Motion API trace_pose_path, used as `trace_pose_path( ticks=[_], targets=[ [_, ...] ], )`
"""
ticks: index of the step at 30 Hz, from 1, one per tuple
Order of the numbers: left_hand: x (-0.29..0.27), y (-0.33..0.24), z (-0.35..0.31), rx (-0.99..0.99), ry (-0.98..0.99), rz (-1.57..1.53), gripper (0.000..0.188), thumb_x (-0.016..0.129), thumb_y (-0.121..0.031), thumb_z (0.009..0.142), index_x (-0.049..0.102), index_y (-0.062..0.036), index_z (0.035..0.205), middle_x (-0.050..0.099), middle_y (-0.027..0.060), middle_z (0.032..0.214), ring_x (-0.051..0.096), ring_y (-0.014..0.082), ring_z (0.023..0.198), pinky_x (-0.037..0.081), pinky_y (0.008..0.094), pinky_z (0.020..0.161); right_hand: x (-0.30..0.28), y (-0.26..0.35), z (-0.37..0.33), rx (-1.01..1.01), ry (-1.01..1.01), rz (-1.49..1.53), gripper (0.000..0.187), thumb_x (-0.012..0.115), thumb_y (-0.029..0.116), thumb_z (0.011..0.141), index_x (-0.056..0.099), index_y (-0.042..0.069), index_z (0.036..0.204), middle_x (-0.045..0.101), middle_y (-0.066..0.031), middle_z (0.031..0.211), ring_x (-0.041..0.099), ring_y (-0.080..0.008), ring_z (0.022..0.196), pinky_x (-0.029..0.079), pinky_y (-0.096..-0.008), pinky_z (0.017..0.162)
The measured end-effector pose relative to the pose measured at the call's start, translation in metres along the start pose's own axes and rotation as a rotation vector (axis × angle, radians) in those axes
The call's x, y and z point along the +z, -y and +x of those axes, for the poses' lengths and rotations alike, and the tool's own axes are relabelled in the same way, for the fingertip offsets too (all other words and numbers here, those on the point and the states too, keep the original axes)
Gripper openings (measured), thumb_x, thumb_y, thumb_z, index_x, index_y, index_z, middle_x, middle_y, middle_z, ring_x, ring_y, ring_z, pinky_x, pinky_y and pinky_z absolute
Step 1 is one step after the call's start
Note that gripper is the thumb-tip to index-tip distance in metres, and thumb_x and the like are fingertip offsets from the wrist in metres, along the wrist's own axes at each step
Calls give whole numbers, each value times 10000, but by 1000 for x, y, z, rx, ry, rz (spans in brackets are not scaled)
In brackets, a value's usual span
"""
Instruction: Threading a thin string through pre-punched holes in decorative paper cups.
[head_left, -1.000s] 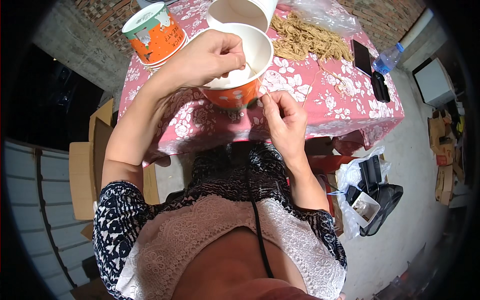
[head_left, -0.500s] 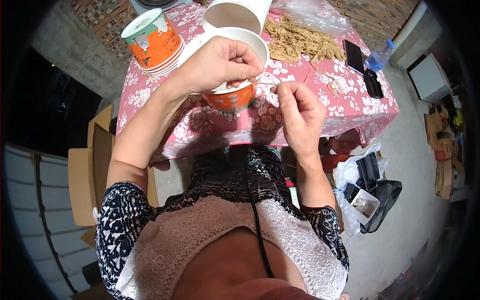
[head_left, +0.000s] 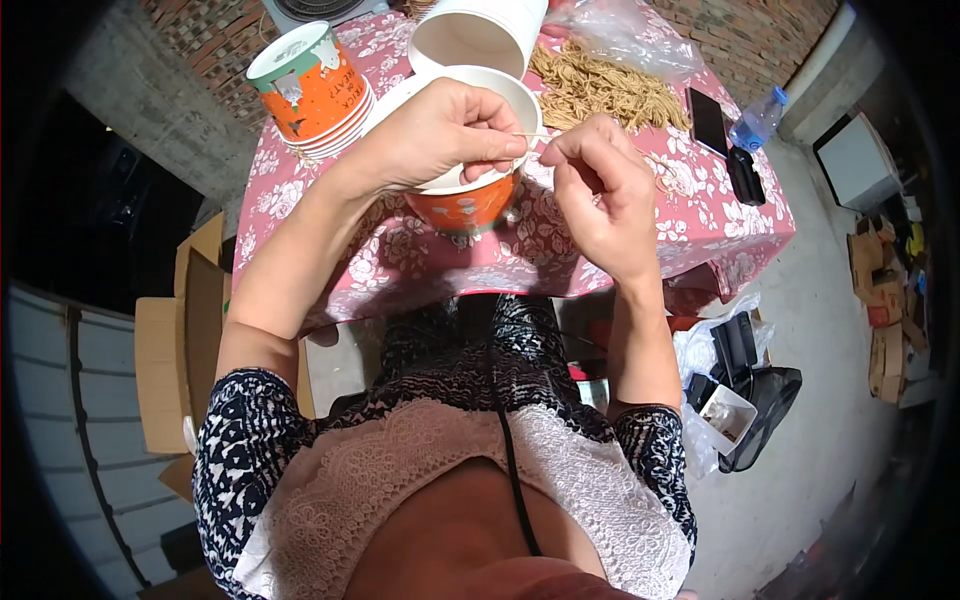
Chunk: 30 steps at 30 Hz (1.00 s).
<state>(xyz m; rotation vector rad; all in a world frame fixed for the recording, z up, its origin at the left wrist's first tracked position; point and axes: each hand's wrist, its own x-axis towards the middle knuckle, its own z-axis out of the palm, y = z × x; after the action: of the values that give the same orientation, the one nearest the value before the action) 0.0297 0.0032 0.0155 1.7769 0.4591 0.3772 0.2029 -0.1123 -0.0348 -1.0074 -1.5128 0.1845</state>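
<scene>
My left hand point(head_left: 440, 135) is closed in a pinch over the rim of an orange paper bucket point(head_left: 462, 210) with a white inside. A thin tan cord point(head_left: 532, 134) sticks out from its fingertips toward my right hand point(head_left: 605, 195). The right hand is raised to the right of the bucket, thumb and index finger curled together at the cord's other end. Whether the cord passes through the bucket's wall is hidden by the left hand. Behind the hands, a heap of tan cord strands point(head_left: 605, 88) lies on the flowered pink tablecloth point(head_left: 350, 270).
A stack of upturned orange buckets point(head_left: 315, 95) stands at the back left. A white bucket point(head_left: 470, 45) lies on its side behind the hands. Toward the right are a clear plastic bag point(head_left: 640, 45), a phone point(head_left: 709, 122), a black case point(head_left: 745, 176) and a water bottle point(head_left: 760, 120).
My right hand has lifted slightly and moved a little right. The cord between the hands now sits higher. My left hand stays over the bucket rim.
</scene>
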Motion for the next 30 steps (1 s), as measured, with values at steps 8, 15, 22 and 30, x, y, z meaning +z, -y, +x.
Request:
trace_pose_path(
  ticks=[8,15,22,30],
  targets=[
    [-3,1,0,11,52,-34,126,694,-88,891,647,28,879,609,13,714,541,50,585,407,185,539,14,0,2,-100,-41,-176,162,656,8,793,655,6,955,563,-131,797,592,-269,708,478,-372,624],
    [-4,2,-2,-24,48,-86,123,693,-85,889,624,14,869,618,27,734,544,57,583,420,182,539,19,-8,-1,-96,-40,-178,54,635,-27,852,586,-20,875,551,-158,808,586,-316,711,475,-398,635],
    [-5,4,-1,-31,15,-127,140,723,-83,855,612,2,860,637,42,768,569,78,623,453,193,585,26,1,-11,-136,-23,-126,61,636,-29,841,606,3,884,550,-144,809,595,-300,726,478,-386,635],
    [-3,4,-7,49,53,-52,89,690,-16,839,611,0,875,638,30,811,579,76,709,469,204,646,27,-14,-4,-142,-129,-137,179,590,-70,857,648,-26,1020,613,-174,911,639,-305,794,516,-368,697]
  ],
)
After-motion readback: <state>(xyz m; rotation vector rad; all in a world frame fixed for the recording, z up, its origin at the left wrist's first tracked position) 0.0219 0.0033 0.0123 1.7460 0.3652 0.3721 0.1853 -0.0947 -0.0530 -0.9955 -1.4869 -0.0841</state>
